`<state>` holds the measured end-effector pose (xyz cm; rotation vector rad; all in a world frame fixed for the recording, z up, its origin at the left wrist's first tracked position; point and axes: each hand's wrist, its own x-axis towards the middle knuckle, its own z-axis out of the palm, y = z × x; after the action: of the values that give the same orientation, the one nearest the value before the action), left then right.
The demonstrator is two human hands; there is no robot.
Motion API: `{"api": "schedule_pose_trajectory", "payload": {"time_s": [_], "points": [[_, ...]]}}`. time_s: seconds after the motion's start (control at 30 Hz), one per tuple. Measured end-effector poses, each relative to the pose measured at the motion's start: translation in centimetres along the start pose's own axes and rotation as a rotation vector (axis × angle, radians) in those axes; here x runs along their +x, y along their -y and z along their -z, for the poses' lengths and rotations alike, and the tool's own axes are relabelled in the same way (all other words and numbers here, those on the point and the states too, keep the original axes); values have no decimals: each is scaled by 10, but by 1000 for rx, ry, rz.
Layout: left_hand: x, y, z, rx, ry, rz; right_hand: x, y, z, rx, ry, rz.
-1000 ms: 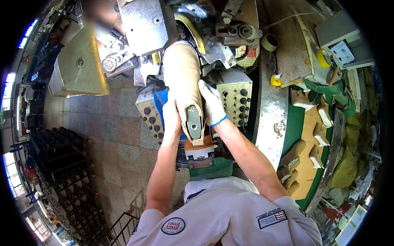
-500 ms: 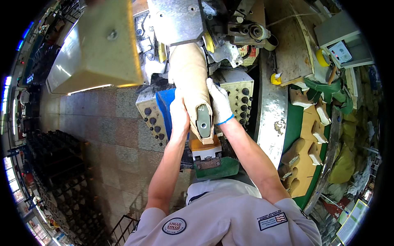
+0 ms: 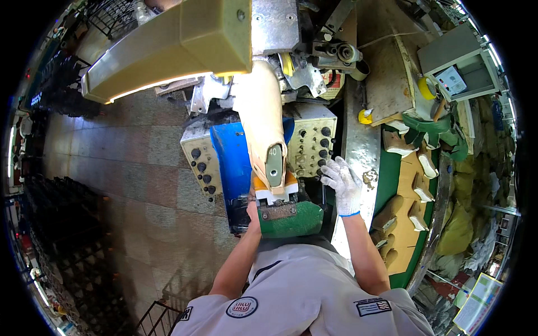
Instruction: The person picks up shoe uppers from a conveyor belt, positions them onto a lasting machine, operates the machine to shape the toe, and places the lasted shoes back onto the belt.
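A beige boot upper [image 3: 259,106] on a grey-green shoe last [image 3: 274,163] sits in the machine, its toe under the metal plate [image 3: 274,25] and its open top toward me. The near end rests at an orange-and-white pad [image 3: 291,186] above a green-covered block [image 3: 294,221]. My left hand [image 3: 252,211], bare, is low beside that block, its fingers hidden behind it. My right hand [image 3: 343,183], in a white glove with a blue cuff, is off the upper, fingers stretched out near the black knobs of the right control box [image 3: 311,137]; it holds nothing.
A yellowish machine cover [image 3: 174,50] juts across the upper left. The left control box [image 3: 199,159] stands beside a blue guard [image 3: 228,162]. At right, wedge-shaped shoe parts [image 3: 421,187] lie on a green bench [image 3: 386,165]. Dark racks [image 3: 61,224] stand at far left.
Both hands have left the upper: the right moved right toward the knobs, the left down beside the green block. The upper stays in the machine. The view has shifted, and the cover appears farther right.
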<state>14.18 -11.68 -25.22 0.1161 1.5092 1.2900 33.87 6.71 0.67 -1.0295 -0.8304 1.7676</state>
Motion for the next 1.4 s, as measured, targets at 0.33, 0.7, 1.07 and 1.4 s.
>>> {"api": "schedule_pose_trajectory", "payload": {"time_s": [0.33,0.7,1.07,1.4], "points": [[-30,-105,32,1232,-124,-345,-21,36,-11,-165,19,-17],[-246,-324,76,285,200,-281,-65,64,-66,38,441,22],[-213,-301,-148,228,36,-634,-58,93,-2,374,224,-181],[-157,-355,-161,1214,-834,-959,0,95,355,-511,-576,-284]]}}
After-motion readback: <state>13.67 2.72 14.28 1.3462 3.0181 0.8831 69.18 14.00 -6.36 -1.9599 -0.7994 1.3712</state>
